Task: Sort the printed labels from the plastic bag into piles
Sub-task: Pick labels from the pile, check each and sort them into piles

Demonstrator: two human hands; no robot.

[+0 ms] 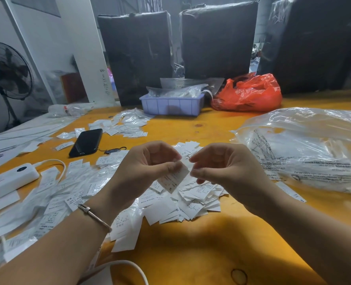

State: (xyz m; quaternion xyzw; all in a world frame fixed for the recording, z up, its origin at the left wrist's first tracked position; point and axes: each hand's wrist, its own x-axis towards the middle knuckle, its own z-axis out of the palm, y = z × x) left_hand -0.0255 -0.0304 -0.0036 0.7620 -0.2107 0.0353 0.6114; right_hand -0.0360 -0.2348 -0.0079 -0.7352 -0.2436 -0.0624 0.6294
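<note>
Above the yellow table [211,239], your left hand [147,167] pinches one label [173,177] between thumb and fingers, lifted where its print can be read. Your right hand [221,165] curls beside it, fingertips near its edge; whether they grip it is unclear. Beneath lies a heap of labels [191,202], the plastic bag [306,149] close to your right for easy reach.

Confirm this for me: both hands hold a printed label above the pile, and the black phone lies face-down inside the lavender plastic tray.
Not quite. In the head view the black phone lies on the yellow table, apart from the lavender plastic tray. The rest stands: the left hand and right hand hold a printed white label above the pile of labels.
</note>
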